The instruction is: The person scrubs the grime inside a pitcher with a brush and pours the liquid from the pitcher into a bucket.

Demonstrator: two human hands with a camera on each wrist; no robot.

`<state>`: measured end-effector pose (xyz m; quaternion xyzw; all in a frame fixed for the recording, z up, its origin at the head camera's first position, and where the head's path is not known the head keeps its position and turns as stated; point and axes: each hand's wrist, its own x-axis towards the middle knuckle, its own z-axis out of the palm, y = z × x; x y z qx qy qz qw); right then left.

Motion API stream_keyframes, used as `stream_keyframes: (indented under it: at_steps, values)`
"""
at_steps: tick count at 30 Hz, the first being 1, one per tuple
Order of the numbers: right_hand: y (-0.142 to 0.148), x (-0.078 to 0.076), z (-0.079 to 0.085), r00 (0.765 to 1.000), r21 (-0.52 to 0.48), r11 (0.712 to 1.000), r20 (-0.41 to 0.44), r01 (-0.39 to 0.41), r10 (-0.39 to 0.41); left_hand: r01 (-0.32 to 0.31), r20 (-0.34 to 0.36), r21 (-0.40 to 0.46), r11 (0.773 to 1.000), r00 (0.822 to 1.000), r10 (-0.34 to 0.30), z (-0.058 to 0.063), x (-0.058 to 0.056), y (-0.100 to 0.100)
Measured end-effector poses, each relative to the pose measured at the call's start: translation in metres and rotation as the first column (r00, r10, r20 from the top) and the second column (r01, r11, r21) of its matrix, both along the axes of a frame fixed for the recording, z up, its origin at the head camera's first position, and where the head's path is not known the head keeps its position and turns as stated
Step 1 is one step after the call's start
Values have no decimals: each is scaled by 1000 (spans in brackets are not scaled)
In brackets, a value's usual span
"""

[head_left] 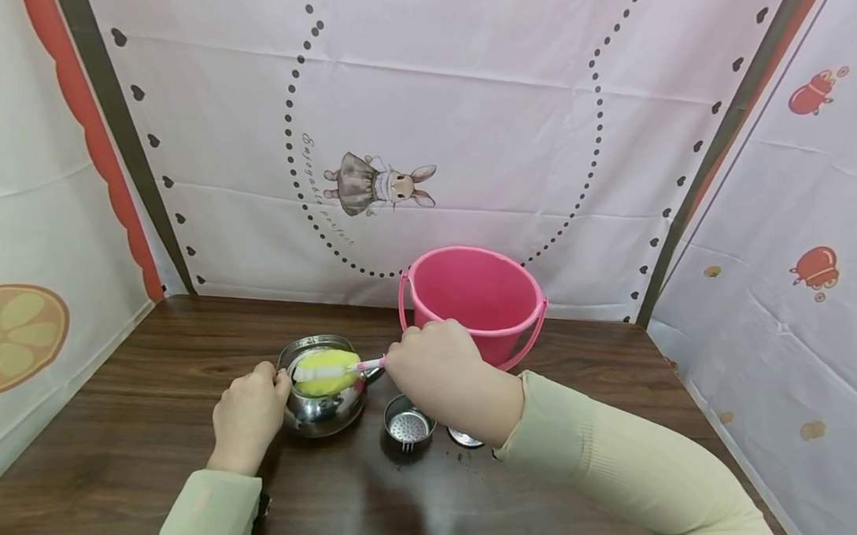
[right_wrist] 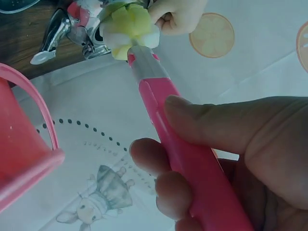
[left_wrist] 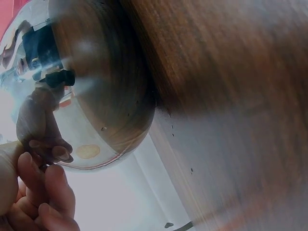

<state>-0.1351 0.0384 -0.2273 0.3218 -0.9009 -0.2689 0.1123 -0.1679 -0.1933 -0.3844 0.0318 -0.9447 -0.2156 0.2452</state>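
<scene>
Okay, near to far. Near strip of the table (head_left: 550,507) shows wood, so most room for moving is there. Lid (head_left: 466,438) lies flat on it, partly hidden by the right hand (head_left: 442,369) and wrist. Strainer (head_left: 409,427) sits left of the lid, open side up, just beside the pot (head_left: 325,417) but apart. So disassembly looks done: both parts are off the pot.

Pot stands upright left of centre, spout (right_wrist: 57,31) toward the right. Left hand (head_left: 249,407) is at its left rim, fingers curled, seemingly pinching the edge; exact contact hidden. Right hand wraps the pink brush (right_wrist: 197,183) handle, thumb laid along it, fingers curled opposite. Yellow sponge head (head_left: 335,357) is at the pot's mouth; can't tell how deep.

My read: scrubbing underway, maybe midway. Inside mostly covered, so can't call it clean. Remaining, probably: finish the pot, then the loose parts.

Far: bucket (head_left: 498,348) stands just beyond the right hand, tight for moves far-right. Cloth wall (head_left: 257,226) backs the table's far edge, limiting reach. More slack on the left.
</scene>
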Motion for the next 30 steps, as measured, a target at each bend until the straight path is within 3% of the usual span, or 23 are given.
stream_keyframes:
  at_steps: [5, 11, 17, 30]
  values:
    - [-1, -4, -11, 1000, -16, 1000, 19, 15, -15, 14, 1, -8, 1000, 1000, -14, -2, 0, 2]
    - [-1, -7, -21, 1000, -36, 999, -16, -8, 8, 24, -30, -26, 999, 999, -24, -4, -1, 1]
    - [-1, -10, -29, 998, -55, 998, -56, -41, 38, 24, -7, -18, 1000, 1000, -24, -1, -2, 2]
    - [-2, -15, -35, 995, -89, 994, -79, -61, 54, 22, 12, -30, 999, 1000, -22, 1, -3, 2]
